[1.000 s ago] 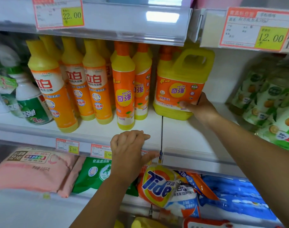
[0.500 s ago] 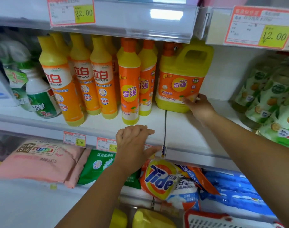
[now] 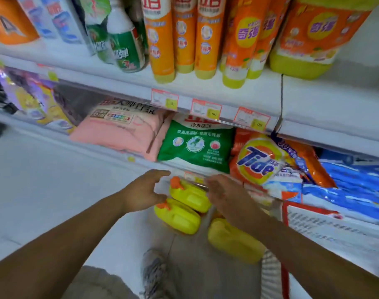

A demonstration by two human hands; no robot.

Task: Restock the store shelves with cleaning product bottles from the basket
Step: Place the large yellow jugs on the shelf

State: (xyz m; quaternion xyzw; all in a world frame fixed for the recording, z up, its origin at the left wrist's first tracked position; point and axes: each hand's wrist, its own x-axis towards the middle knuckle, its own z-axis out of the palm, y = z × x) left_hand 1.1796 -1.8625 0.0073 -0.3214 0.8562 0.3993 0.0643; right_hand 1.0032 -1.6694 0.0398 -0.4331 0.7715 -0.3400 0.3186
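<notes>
Three yellow jugs lie on the floor below me. The upper jug [image 3: 189, 194] has an orange cap, a second jug [image 3: 177, 216] lies in front of it, and a third jug [image 3: 231, 240] sits to the right. My left hand [image 3: 141, 193] hovers just left of the upper jug with fingers spread, holding nothing. My right hand [image 3: 222, 194] hovers just right of it, fingers relaxed and empty. On the upper shelf [image 3: 326, 108] stands a big yellow and orange jug [image 3: 313, 37] beside tall orange bottles [image 3: 162, 39].
A red and white basket [image 3: 335, 225] sits at the right on the floor. Detergent bags fill the lower shelf: pink [image 3: 119, 128], green [image 3: 195, 143], orange Tide [image 3: 257, 160], blue [image 3: 352, 182]. My shoes [image 3: 156, 275] stand near the jugs.
Both hands left the upper shelf and came down to the yellow jugs on the floor. The view tilted downward.
</notes>
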